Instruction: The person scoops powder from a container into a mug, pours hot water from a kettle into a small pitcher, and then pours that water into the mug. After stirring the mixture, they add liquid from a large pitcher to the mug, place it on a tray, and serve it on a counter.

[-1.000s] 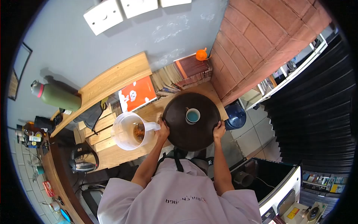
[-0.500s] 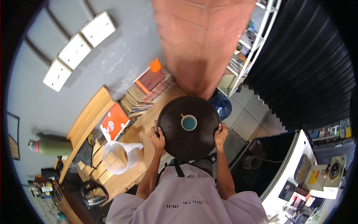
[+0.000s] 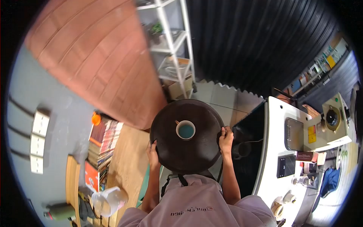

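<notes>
A round dark brown tray point(image 3: 185, 157) is held out in front of my body at waist height. My left hand point(image 3: 152, 154) grips its left rim, thumb over the edge. On the opposite side my right hand point(image 3: 226, 140) is closed around the rim, its fingers partly hidden underneath. A cup point(image 3: 185, 130) with a pale rim and blue-green inside stands upright near the tray's middle, its handle pointing to the upper left. Neither hand touches the cup.
To the left, a wooden table point(image 3: 126, 151) bears books point(image 3: 104, 140) and a clear plastic pitcher point(image 3: 107, 202). A brick pillar point(image 3: 102, 64) and white shelf rack point(image 3: 172, 49) stand ahead. On the right is a white counter point(image 3: 272, 140) with a coffee grinder point(image 3: 332, 117).
My view has turned to the right, so the table and pillar shift left and the rack and counter come further in. Both hands still hold the tray, the cup standing on it.
</notes>
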The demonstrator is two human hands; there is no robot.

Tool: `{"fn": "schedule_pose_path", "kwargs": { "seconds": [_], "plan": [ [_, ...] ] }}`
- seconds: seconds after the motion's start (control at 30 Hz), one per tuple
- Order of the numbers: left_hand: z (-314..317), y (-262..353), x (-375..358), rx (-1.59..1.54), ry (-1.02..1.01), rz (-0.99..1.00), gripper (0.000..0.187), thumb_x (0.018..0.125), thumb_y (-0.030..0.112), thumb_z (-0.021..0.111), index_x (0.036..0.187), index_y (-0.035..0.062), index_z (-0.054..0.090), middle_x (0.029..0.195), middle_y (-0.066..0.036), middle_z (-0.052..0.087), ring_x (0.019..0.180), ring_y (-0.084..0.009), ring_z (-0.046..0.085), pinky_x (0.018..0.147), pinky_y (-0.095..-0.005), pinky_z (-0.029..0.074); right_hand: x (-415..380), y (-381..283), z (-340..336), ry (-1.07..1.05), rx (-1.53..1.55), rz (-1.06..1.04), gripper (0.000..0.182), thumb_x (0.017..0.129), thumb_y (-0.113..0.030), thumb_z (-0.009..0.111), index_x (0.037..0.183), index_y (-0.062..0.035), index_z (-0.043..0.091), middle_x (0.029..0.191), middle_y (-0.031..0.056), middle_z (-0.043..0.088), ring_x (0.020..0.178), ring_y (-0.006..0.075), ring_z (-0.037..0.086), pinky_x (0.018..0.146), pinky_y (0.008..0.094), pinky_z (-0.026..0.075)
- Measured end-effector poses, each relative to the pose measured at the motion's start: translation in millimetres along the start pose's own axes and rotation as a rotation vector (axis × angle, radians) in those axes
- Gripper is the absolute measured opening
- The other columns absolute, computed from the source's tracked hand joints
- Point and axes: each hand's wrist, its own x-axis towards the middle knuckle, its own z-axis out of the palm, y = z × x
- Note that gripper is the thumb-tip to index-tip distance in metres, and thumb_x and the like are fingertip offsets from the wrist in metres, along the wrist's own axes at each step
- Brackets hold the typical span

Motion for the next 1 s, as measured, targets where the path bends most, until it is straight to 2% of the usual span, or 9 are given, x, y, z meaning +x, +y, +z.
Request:
{"fn": "schedule_pose_path", "kwargs": {
  "seconds": [0.07, 0.23, 0.3, 0.4, 0.5, 0.53, 0.63, 0.77, 1.0],
  "plan": [
    [38, -7, 7, -0.189, -0.092, -0.144, 0.036, 0.093, 0.018, 0.056, 0.123, -0.0018, 0.056, 0.113, -0.013, 0.065, 0.100, -0.0237, 0.064, 0.090, -0.0335, 0.051, 25, 8, -25, 0.086, 0.016, -0.113, 0.021, 0.097, -0.012, 0.053, 0.085, 0.0044, 0.050, 0.076, 0.0298, 0.056, 0.080, 0.0523, 0.052, 0.065, 0.0444, 0.045],
    [126, -34, 30, -0.305, -0.317, -0.195, 0.037, 0.093, 0.019, 0.056, 0.124, -0.0007, 0.056, 0.122, -0.014, 0.062, 0.110, -0.0267, 0.061, 0.095, -0.0367, 0.050, 83, 29, -83, 0.220, 0.026, -0.051, 0.016, 0.097, -0.011, 0.053, 0.091, 0.0034, 0.052, 0.078, 0.0284, 0.057, 0.082, 0.0512, 0.055, 0.066, 0.0485, 0.045],
    [161, -39, 44, -0.396, -0.343, -0.334, 0.040, 0.093, 0.020, 0.055, 0.127, -0.0003, 0.054, 0.125, -0.014, 0.061, 0.111, -0.0279, 0.061, 0.095, -0.0374, 0.050, 107, 36, -101, 0.327, 0.054, -0.154, 0.017, 0.099, -0.008, 0.051, 0.085, 0.0019, 0.052, 0.063, 0.0081, 0.043, 0.060, 0.0151, 0.037, 0.053, 0.0321, 0.035],
    [223, -28, 53, -0.316, -0.380, -0.385, 0.038, 0.093, 0.022, 0.056, 0.125, 0.0032, 0.057, 0.123, -0.012, 0.062, 0.111, -0.0276, 0.061, 0.096, -0.0403, 0.049, 130, 29, -129, 0.335, 0.046, 0.026, 0.012, 0.099, -0.011, 0.054, 0.095, -0.0003, 0.058, 0.065, 0.0052, 0.048, 0.058, 0.0137, 0.044, 0.052, 0.0317, 0.036],
    [272, -31, 81, -0.212, -0.418, -0.397, 0.035, 0.092, 0.024, 0.058, 0.121, 0.0063, 0.059, 0.120, -0.010, 0.063, 0.111, -0.0269, 0.060, 0.097, -0.0416, 0.049, 164, 79, -123, 0.651, -0.003, -0.121, 0.014, 0.098, -0.014, 0.057, 0.101, -0.0007, 0.060, 0.065, 0.0045, 0.052, 0.055, 0.0117, 0.043, 0.050, 0.0312, 0.036],
    [288, -35, 94, -0.200, -0.457, -0.411, 0.034, 0.091, 0.025, 0.059, 0.120, 0.0078, 0.060, 0.119, -0.010, 0.063, 0.110, -0.0269, 0.060, 0.097, -0.0420, 0.049, 167, 62, -140, 0.521, 0.040, 0.014, 0.016, 0.099, -0.016, 0.057, 0.100, -0.0005, 0.061, 0.063, 0.0035, 0.052, 0.055, 0.0104, 0.042, 0.050, 0.0298, 0.035],
    [340, -47, 133, -0.140, -0.528, -0.535, 0.035, 0.089, 0.027, 0.061, 0.119, 0.0084, 0.059, 0.120, -0.009, 0.062, 0.110, -0.0273, 0.060, 0.095, -0.0411, 0.049, 197, 48, -159, 0.518, -0.013, 0.212, 0.018, 0.099, -0.017, 0.056, 0.101, -0.0004, 0.061, 0.063, 0.0026, 0.050, 0.056, 0.0089, 0.040, 0.050, 0.0289, 0.032],
    [426, -48, 164, -0.071, -0.593, -0.559, 0.039, 0.088, 0.029, 0.063, 0.121, 0.0081, 0.058, 0.121, -0.009, 0.061, 0.107, -0.0271, 0.060, 0.094, -0.0400, 0.048, 244, 74, -162, 0.707, -0.008, 0.312, 0.022, 0.097, -0.021, 0.060, 0.103, -0.0003, 0.061, 0.064, 0.0009, 0.051, 0.058, 0.0071, 0.038, 0.051, 0.0275, 0.031],
    [571, -50, 197, 0.240, -0.858, -0.428, 0.054, 0.089, 0.037, 0.068, 0.129, 0.0046, 0.052, 0.121, -0.011, 0.059, 0.109, -0.0244, 0.059, 0.091, -0.0383, 0.050, 303, 91, -170, 0.995, 0.088, 0.464, 0.032, 0.094, -0.028, 0.065, 0.108, 0.0012, 0.061, 0.067, -0.0021, 0.049, 0.061, 0.0079, 0.039, 0.056, 0.0262, 0.033]
  ]
}}
